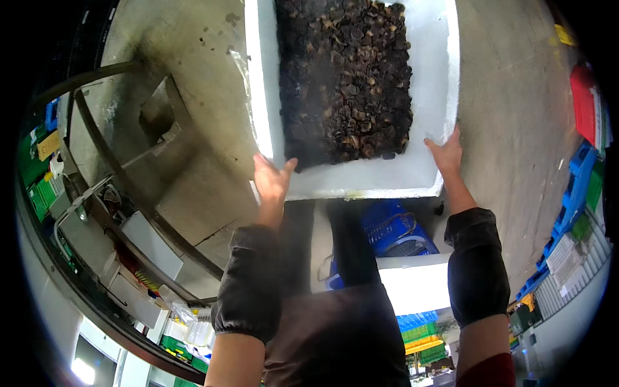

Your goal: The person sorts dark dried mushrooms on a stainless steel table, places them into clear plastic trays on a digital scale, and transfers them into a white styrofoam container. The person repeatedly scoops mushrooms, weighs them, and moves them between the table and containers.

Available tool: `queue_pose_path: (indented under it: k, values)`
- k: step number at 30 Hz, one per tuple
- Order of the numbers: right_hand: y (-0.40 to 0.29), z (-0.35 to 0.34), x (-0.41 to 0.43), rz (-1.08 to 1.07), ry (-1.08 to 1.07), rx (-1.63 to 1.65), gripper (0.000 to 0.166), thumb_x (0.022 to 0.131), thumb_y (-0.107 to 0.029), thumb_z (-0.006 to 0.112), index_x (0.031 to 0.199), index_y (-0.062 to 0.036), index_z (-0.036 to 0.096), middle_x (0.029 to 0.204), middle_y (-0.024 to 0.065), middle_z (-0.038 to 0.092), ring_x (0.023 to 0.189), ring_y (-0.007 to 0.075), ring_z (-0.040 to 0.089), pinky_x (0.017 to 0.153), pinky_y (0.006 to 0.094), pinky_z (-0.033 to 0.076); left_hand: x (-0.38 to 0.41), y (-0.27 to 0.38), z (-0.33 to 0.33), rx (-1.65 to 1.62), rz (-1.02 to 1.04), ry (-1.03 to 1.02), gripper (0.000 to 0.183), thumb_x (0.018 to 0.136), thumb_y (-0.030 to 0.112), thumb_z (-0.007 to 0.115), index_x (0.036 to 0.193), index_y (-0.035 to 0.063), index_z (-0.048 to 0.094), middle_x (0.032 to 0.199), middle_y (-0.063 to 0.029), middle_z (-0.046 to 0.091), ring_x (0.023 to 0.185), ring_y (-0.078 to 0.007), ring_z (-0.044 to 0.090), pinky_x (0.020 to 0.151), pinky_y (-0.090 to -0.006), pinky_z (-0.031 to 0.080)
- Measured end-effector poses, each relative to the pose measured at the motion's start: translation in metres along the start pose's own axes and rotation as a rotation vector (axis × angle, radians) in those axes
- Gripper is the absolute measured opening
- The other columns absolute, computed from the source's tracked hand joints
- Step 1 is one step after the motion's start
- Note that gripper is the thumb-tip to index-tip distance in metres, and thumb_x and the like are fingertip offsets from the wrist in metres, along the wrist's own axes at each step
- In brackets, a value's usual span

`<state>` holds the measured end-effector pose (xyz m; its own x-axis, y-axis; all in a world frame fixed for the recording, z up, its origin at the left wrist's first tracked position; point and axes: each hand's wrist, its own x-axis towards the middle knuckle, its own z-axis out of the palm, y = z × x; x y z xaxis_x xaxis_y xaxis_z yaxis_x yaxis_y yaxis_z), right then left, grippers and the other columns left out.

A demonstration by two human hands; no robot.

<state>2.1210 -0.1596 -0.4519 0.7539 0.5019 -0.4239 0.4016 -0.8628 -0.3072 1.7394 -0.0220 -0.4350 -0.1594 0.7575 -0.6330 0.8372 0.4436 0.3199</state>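
A large white foam box [367, 181] lies in front of me, cut off by the top of the picture. Many dark brown, flattish pieces [353, 87], perhaps dried mushrooms or shells, cover its bottom. My left hand [272, 178] grips the near left corner, thumb over the rim. On the right wall, close to the near right corner, my right hand [446, 151] holds the rim with its thumb inside. The fingers under both sides are hidden.
A metal frame [104, 145] curves along the left over the concrete floor [503, 121]. Blue plastic containers [396, 230] and a white box [418, 285] are near my legs. Blue pallets [563, 217] and a red crate [582, 104] line the right; stacked coloured crates [420, 334] stand at the bottom.
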Motion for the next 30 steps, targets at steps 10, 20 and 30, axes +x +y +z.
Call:
queue_pose_path:
  k: [10,20,30]
  values:
    - [-0.009,-0.033,-0.003,-0.109,-0.010,-0.077,0.059,0.070,-0.017,0.077,0.119,0.0055,0.054,0.100,0.0267,0.068,0.096,0.0399,0.067,0.085,0.0425,0.051,0.016,0.020,-0.062,0.264,0.099,0.004,0.039,0.070,0.015,0.077,0.101,-0.0020,0.062,0.093,-0.0235,0.069,0.092,-0.0386,0.067,0.084,-0.0436,0.052]
    - [-0.133,-0.257,-0.100,-0.095,-0.428,-0.073,0.044,0.067,-0.011,0.074,0.107,0.0045,0.064,0.098,0.0230,0.069,0.093,0.0340,0.068,0.083,0.0402,0.052,-0.095,0.105,-0.295,0.332,0.172,-0.201,0.030,0.065,0.019,0.072,0.083,-0.0044,0.070,0.079,-0.0207,0.070,0.075,-0.0338,0.069,0.072,-0.0391,0.054]
    - [-0.169,-0.440,-0.323,-0.096,-0.461,0.119,0.056,0.059,0.007,0.066,0.115,0.0074,0.059,0.099,0.0148,0.069,0.091,0.0231,0.066,0.083,0.0342,0.052,-0.325,0.070,-0.491,0.342,0.237,-0.339,0.038,0.063,0.022,0.077,0.085,-0.0074,0.065,0.074,-0.0229,0.065,0.077,-0.0363,0.068,0.073,-0.0392,0.054]
